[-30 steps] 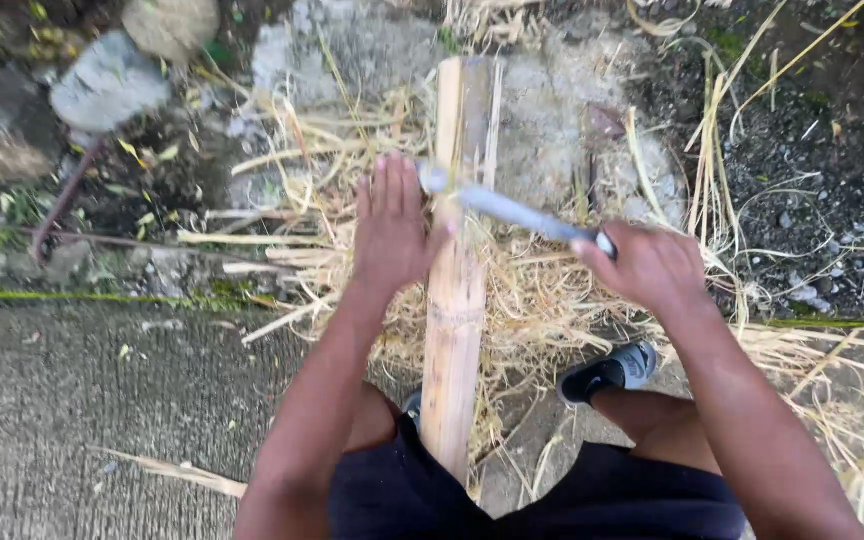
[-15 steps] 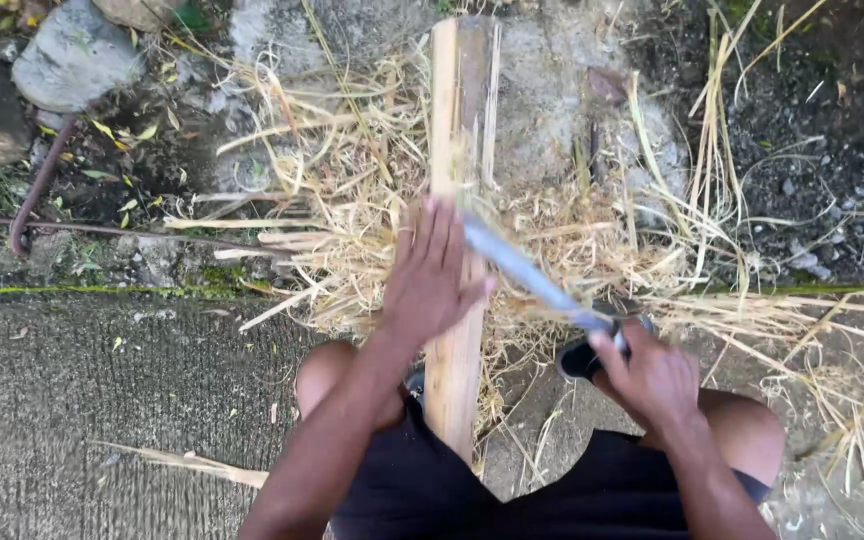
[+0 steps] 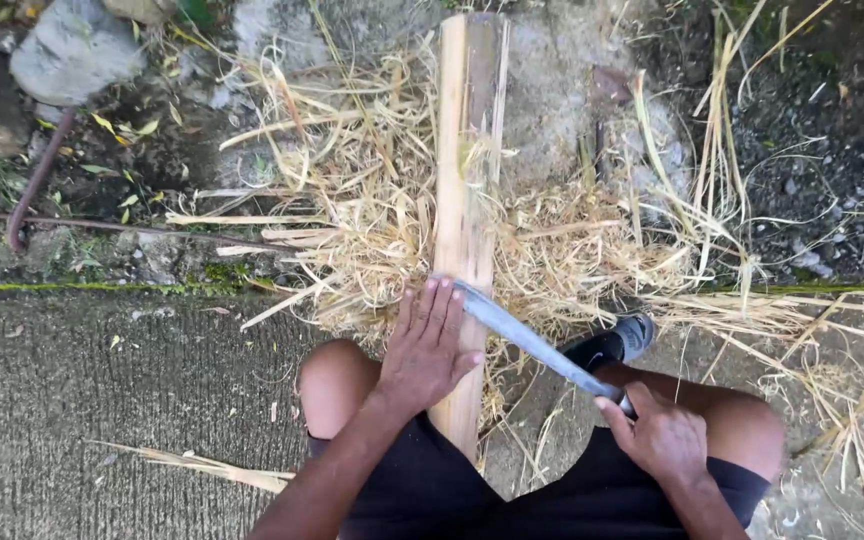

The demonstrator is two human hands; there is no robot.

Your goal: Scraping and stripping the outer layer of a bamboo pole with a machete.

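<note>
A long split bamboo slat runs from the top of the view down between my knees. My left hand lies flat, fingers together, pressing on the back of a long knife blade where it crosses the slat. My right hand grips the knife's handle at the lower right, above my right thigh. The blade slants from the slat down to that hand. Pale bamboo shavings are heaped on both sides of the slat.
A concrete slab lies at the lower left, with a mossy edge along its top. Grey stones and a thin curved rod sit at the upper left. My dark shoe rests right of the slat. Dark soil fills the upper right.
Both hands and the knife have drawn down the slat toward my body. The blade now crosses it lower than one second ago.
</note>
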